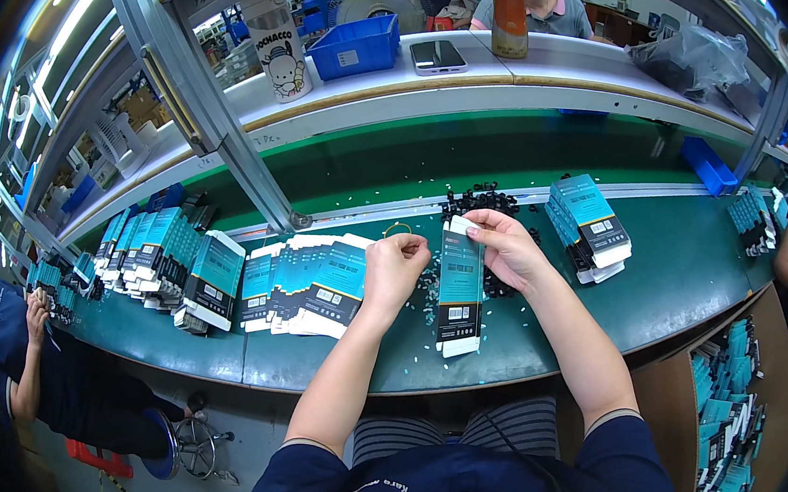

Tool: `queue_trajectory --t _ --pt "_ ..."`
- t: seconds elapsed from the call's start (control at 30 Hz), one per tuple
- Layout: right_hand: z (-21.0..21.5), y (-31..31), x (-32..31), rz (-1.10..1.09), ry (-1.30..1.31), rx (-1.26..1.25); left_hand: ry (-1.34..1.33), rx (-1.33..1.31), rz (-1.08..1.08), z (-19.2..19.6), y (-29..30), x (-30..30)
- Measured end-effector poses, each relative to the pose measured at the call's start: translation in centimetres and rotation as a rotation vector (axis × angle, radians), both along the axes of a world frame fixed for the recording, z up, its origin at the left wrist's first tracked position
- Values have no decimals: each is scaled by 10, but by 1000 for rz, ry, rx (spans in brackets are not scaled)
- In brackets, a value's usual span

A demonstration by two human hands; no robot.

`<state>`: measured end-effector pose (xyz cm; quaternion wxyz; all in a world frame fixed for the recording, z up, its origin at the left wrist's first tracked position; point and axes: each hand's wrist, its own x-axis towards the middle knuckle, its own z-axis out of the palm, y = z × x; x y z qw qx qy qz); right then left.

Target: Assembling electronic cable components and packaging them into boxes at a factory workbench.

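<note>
Right hand (504, 246) pinches top of teal-and-black flat carton (459, 291), fingers closed on white flap; carton stands upright on green desk (672, 280), centre. Left hand (395, 267) fisted, thin yellow loop (399, 229) above knuckles; grip on it unclear. Fanned row of same cartons (301, 285) left of left hand; further stack (590, 226) right. Black small-parts pile (480, 200) behind carton. Desk near edge bare before carton.

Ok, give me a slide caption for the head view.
Right hand holds a teal box upright on the green bench; left hand pinches a thin ring.
</note>
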<state>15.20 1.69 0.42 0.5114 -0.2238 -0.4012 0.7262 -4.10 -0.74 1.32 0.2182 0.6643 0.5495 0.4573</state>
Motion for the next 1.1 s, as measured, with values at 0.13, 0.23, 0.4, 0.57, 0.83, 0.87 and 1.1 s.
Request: queue_trajectory --t 0.13,0.23,0.4,0.57,0.83,0.87,1.1 --pt "-2 2 0 5 2 -20 23 -24 16 4 -2 0" --pt "-5 4 -2 9 20 -9 38 19 33 5 -3 -2" --pt "-2 0 -1 5 -6 -4 -14 13 11 0 -1 -1" --pt "-3 0 -1 -12 -16 -12 8 113 39 -8 3 -3" --pt "-2 1 -3 -64 -3 15 -376 -117 -240 -3 -4 8" --pt "-1 0 -4 -59 -4 16 -376 -115 -235 -6 -4 11" --pt "7 -9 -5 51 -73 99 -563 -307 -497 -8 -11 21"
